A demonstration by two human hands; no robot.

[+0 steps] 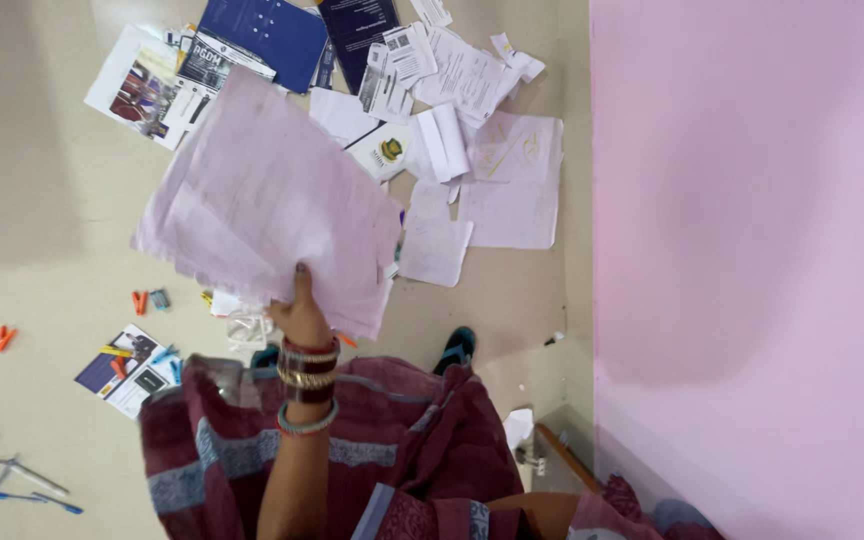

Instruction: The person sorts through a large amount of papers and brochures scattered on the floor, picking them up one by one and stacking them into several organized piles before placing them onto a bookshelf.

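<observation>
— Which hand am I looking at, and what has it got?

— I can't tell for sure which hand it is; I take it for the left hand (pixel 302 312), with bangles (pixel 307 385) stacked on the wrist. Its fingers (pixel 302 275) are pinched shut on the lower edge of a sheaf of pale pink papers (pixel 267 200). The thumb lies on the face I see; the other fingers are hidden behind the sheets.

— Where do the papers sit against the fingers?

— Nearly all of the sheaf spreads up and away from the fingertips, tilted, with its bottom edge ragged on both sides of the grip. It is held above the floor (pixel 42 200), not lying on it.

— And the other hand?

— I don't see it in this view.

— What lies around?

— Past the far edge of the sheaf, loose white sheets (pixel 472 140) and a dark blue folder (pixel 272 35) are scattered on the floor. To the side of the wrist lie orange clips (pixel 139 301) and a small leaflet (pixel 127 368). A pink wall (pixel 752 250) rises on the other side.
</observation>
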